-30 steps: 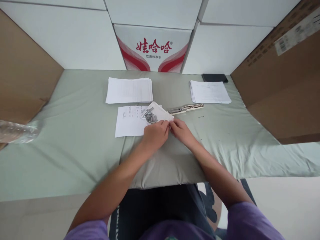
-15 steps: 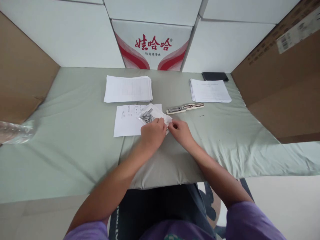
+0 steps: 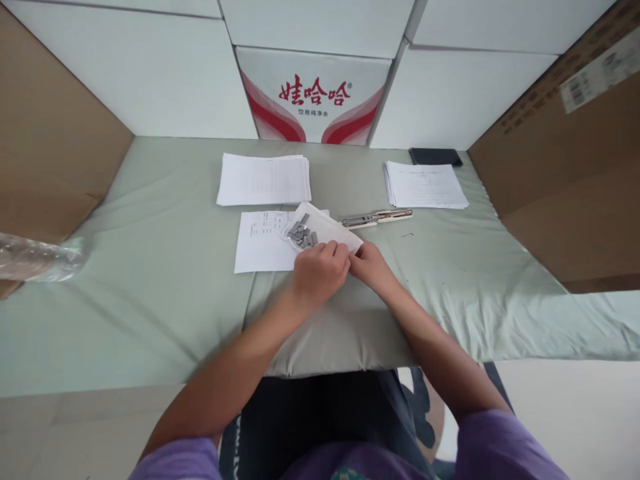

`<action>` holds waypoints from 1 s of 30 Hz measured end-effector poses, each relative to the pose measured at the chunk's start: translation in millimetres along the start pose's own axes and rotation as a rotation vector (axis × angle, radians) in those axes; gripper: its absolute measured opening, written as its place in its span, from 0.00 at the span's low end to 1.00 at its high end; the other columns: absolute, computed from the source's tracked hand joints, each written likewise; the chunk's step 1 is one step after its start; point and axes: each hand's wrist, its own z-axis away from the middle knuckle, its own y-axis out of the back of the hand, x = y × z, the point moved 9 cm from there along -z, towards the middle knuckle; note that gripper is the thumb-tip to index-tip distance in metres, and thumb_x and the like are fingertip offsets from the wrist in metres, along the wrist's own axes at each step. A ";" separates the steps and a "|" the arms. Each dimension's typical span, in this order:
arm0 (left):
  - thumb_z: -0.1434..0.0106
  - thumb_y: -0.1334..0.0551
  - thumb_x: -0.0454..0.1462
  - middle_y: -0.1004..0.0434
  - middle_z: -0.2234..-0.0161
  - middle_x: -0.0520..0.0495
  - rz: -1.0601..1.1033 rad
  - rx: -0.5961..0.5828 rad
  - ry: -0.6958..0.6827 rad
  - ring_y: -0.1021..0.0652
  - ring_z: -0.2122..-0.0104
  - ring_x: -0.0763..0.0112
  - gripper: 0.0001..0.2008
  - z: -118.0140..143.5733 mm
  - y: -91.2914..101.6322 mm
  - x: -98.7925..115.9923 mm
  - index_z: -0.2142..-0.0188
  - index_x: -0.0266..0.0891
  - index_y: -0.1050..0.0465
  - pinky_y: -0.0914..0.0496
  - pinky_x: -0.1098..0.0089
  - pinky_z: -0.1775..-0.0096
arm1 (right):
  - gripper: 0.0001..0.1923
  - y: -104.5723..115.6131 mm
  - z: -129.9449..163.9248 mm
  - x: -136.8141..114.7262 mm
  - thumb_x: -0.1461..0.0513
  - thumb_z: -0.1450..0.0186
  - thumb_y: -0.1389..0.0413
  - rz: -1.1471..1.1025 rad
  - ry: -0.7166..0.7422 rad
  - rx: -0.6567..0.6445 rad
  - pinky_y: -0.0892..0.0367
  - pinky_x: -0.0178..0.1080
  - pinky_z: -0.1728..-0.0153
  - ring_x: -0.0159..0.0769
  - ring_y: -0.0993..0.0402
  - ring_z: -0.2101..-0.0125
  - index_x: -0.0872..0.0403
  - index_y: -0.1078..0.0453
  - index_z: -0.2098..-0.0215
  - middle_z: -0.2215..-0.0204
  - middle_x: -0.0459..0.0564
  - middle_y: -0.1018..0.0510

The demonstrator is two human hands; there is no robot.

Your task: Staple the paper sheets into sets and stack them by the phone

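A small clear-and-white plastic bag [image 3: 327,228] holds several grey staple strips [image 3: 301,233], gathered at its left end. My left hand [image 3: 321,270] is closed on the bag's near edge. Close beside it, my right hand [image 3: 373,265] pinches the bag's right corner; the fingertips are partly hidden. Under the bag's left part lies a printed sheet [image 3: 257,247]. Just beyond the bag, a long stapler [image 3: 383,217] rests on the green cloth, its near end partly covered by the bag.
Two paper stacks, a left one [image 3: 265,180] and a right one [image 3: 426,185], lie farther back. A black phone [image 3: 436,157] sits behind the right stack. White boxes [image 3: 313,100] wall the back; cardboard boxes flank both sides, with a clear plastic roll [image 3: 40,259] at left.
Both hands and the bag have shifted slightly right. More of the bag shows, spread out flatter, and it now overlaps the stapler's left end. The view has shifted slightly too.
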 end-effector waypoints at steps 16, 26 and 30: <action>0.33 0.40 0.48 0.18 0.55 0.42 0.873 0.106 0.551 0.20 0.53 0.62 0.19 -9.4 -25.4 -146.4 0.47 0.41 0.29 0.28 0.61 0.50 | 0.26 12.1 3.0 -14.7 0.41 0.38 0.39 -0.390 0.114 -0.051 0.46 0.35 0.80 0.27 0.43 0.83 0.52 0.35 0.74 0.83 0.42 0.35; 0.32 0.42 0.48 0.21 0.52 0.43 0.933 0.006 0.498 0.21 0.50 0.62 0.17 -11.5 -39.4 -128.3 0.49 0.43 0.30 0.28 0.60 0.47 | 0.25 7.8 -1.9 -2.1 0.43 0.43 0.33 -0.526 0.018 -0.158 0.48 0.33 0.82 0.26 0.43 0.81 0.54 0.32 0.68 0.79 0.41 0.32; 0.36 0.36 0.45 0.23 0.56 0.45 1.078 0.142 0.512 0.20 0.56 0.65 0.20 -13.9 -38.5 -135.1 0.48 0.43 0.34 0.25 0.63 0.53 | 0.26 12.1 -6.8 5.1 0.43 0.45 0.32 -0.535 -0.010 -0.098 0.49 0.32 0.83 0.26 0.42 0.81 0.54 0.32 0.66 0.78 0.42 0.32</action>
